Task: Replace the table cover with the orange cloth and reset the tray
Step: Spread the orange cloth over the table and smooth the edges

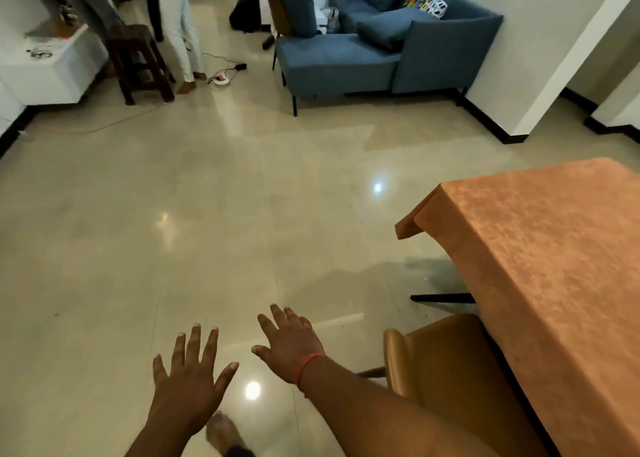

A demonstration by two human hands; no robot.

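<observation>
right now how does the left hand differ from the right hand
The left hand is bare at the wrist; the right hand wears a red thread band. The left hand sits lower and nearer the camera; the right hand reaches further forward, closer to the tan chair. Both are spread open, empty, over the floor.

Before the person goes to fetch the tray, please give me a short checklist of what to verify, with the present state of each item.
1. Orange cloth lies on the table: ok, it covers all of the top that shows, with one corner hanging down.
2. Cloth lies flat: ok on the part in view; the far right side is out of frame.
3. Left hand free: ok, fingers spread, holding nothing.
4. Right hand free: ok, fingers spread, holding nothing.
5. Tray located: cannot tell, no tray shows in this view.
6. Walking path: not ok in part; a cable lies on the floor near the stool, and a chair stands close to the table.
</observation>
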